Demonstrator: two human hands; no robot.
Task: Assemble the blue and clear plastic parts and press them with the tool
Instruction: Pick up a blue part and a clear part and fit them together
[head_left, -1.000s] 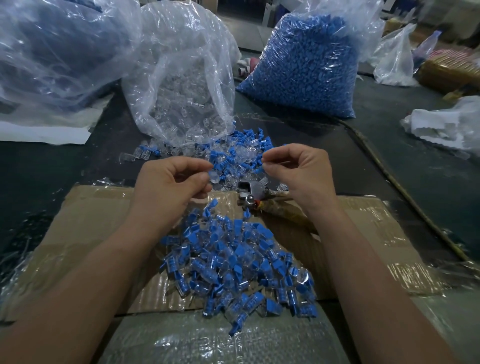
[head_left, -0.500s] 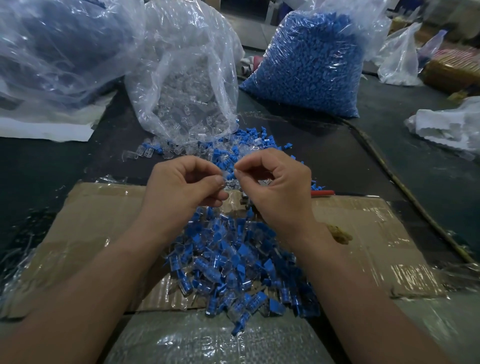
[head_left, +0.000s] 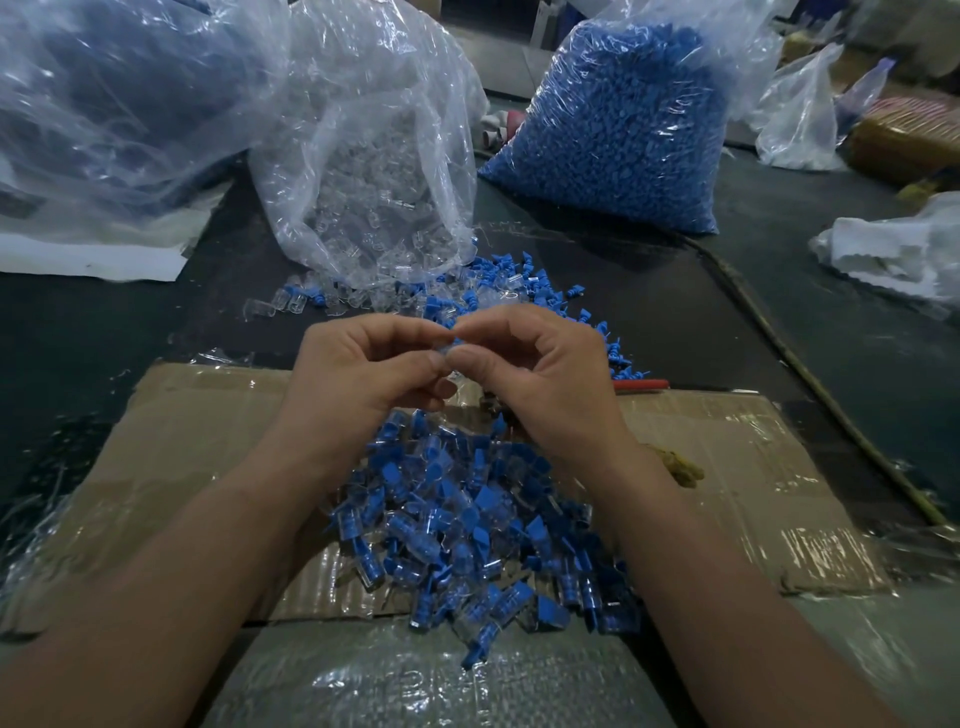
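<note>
Pinches one small part (head_left: 448, 354) between left hand (head_left: 363, 376) and right hand (head_left: 543, 376); likely mid-batch, with assembled pieces (head_left: 467, 525) heaped below, loose parts (head_left: 498, 288) left.

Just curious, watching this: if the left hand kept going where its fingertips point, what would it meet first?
Most likely the right hand: the fingertips of the left hand point straight at it, both pinching a small clear part between them. Nothing else seems in the way.

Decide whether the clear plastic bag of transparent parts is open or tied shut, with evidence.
Open: the clear plastic bag of transparent parts gapes at its near end, and clear pieces lie spilled on the dark table.
</note>
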